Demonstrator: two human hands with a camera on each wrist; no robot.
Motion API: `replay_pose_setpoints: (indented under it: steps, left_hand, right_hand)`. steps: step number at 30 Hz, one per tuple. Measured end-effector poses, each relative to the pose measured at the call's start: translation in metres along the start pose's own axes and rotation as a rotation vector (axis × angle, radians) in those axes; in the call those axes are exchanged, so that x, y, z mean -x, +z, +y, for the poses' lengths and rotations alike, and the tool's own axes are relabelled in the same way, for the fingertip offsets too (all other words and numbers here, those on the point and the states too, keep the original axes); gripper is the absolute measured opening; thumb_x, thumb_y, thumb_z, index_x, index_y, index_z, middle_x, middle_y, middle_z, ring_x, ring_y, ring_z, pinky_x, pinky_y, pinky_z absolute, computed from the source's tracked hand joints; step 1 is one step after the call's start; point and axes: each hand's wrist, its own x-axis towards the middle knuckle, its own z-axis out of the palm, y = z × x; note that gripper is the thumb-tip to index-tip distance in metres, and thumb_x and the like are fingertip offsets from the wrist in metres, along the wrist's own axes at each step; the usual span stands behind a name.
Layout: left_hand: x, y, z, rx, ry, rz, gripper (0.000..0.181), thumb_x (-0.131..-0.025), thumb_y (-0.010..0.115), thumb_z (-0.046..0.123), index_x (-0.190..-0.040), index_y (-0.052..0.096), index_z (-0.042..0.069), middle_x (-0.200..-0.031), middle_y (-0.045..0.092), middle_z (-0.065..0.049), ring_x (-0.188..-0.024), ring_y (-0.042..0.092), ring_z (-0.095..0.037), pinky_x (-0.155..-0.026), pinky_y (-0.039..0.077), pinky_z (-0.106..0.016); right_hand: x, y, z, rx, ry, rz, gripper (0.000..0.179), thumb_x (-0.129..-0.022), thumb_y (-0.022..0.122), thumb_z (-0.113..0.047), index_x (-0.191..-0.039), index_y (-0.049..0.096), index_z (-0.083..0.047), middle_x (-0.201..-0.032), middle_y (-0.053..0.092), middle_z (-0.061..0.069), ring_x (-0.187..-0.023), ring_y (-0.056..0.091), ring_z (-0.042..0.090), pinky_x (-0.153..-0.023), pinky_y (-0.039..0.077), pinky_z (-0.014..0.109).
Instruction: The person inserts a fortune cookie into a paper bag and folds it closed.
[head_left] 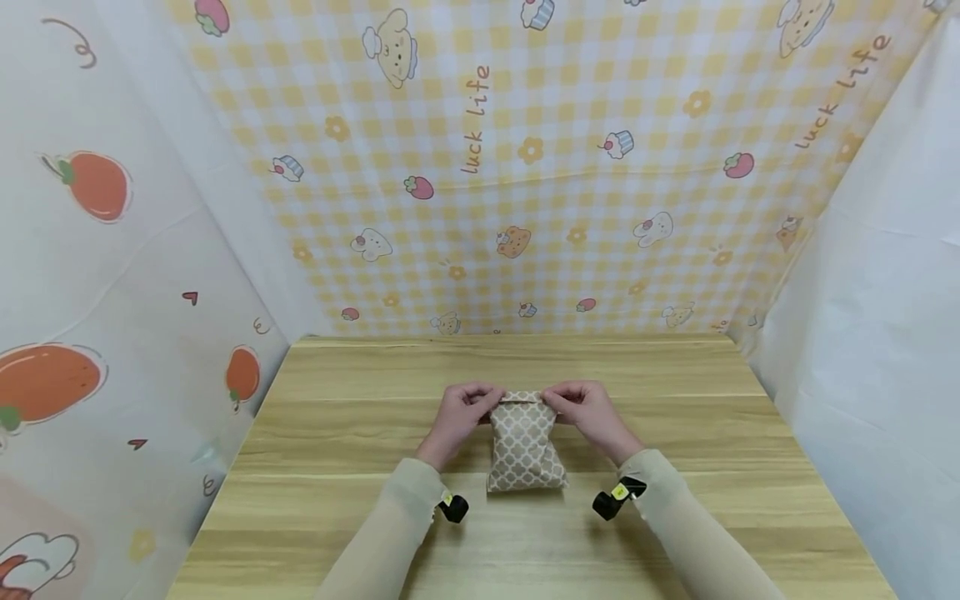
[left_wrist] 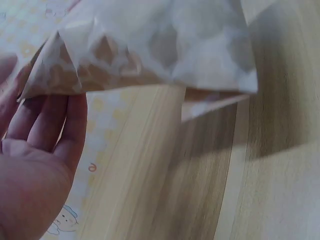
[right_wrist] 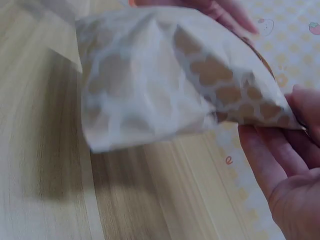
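A paper bag point(head_left: 525, 450), tan with a white lattice pattern, is held up between both hands over the wooden table. Its top edge is folded into a narrow flap point(head_left: 522, 397). My left hand point(head_left: 467, 414) pinches the bag's upper left corner, thumb in front and fingers behind. At the upper right corner, my right hand point(head_left: 590, 413) pinches it the same way. In the left wrist view, the fingers of the left hand point(left_wrist: 42, 150) lie behind the paper. The right wrist view shows the bag point(right_wrist: 145, 85) puffed and creased, its contents hidden.
The light wooden table point(head_left: 337, 450) reaches back to a yellow checked cloth point(head_left: 480, 208) with cartoon prints. White sheets hang on the left point(head_left: 172, 275) and right point(head_left: 862, 275). A small black camera point(head_left: 453, 507) is strapped at the left wrist, another point(head_left: 607, 505) at the right.
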Motion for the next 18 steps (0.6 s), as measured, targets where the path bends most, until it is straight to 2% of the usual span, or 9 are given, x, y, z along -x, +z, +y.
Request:
replay_pose_setpoints:
  steps: [6, 9, 14, 18]
  left_hand:
    - [0.0015, 0.0030, 0.0008, 0.008, 0.010, -0.015, 0.032, -0.099, 0.072, 0.006, -0.129, 0.066, -0.001, -0.108, 0.078, -0.020, -0.091, 0.077, -0.022, -0.082, 0.063, -0.034]
    - [0.0019, 0.0035, 0.0019, 0.003, 0.017, -0.021, 0.032, -0.098, 0.072, 0.004, -0.129, 0.065, -0.001, -0.109, 0.077, -0.022, -0.093, 0.078, -0.024, -0.082, 0.063, -0.034]
    - [-0.0002, 0.0045, 0.0017, -0.025, 0.024, -0.020, 0.035, -0.098, 0.072, 0.004, -0.131, 0.063, -0.007, -0.109, 0.078, -0.021, -0.092, 0.078, -0.023, -0.081, 0.063, -0.032]
    - [-0.0006, 0.0067, 0.0022, -0.038, 0.026, -0.014, 0.032, -0.098, 0.070, 0.002, -0.128, 0.064, -0.009, -0.106, 0.078, -0.021, -0.090, 0.078, -0.024, -0.079, 0.063, -0.031]
  right_hand:
    - [0.0016, 0.0005, 0.0018, 0.040, -0.040, 0.031, 0.023, -0.097, 0.073, -0.001, -0.114, 0.070, 0.014, -0.101, 0.078, 0.010, -0.088, 0.076, 0.016, -0.080, 0.064, 0.037]
    - [0.0021, 0.0003, 0.0013, 0.051, -0.043, 0.044, 0.025, -0.095, 0.074, -0.001, -0.115, 0.068, 0.013, -0.102, 0.078, 0.012, -0.087, 0.076, 0.016, -0.081, 0.064, 0.037]
    - [0.0003, -0.0001, -0.0013, 0.081, -0.012, 0.043, 0.036, -0.096, 0.074, -0.005, -0.125, 0.062, 0.013, -0.108, 0.077, 0.015, -0.089, 0.075, 0.016, -0.081, 0.064, 0.036]
    - [-0.0042, 0.0019, -0.0053, 0.201, -0.030, 0.025, 0.037, -0.100, 0.073, -0.014, -0.130, 0.066, 0.006, -0.111, 0.077, 0.015, -0.091, 0.073, 0.017, -0.078, 0.062, 0.030]
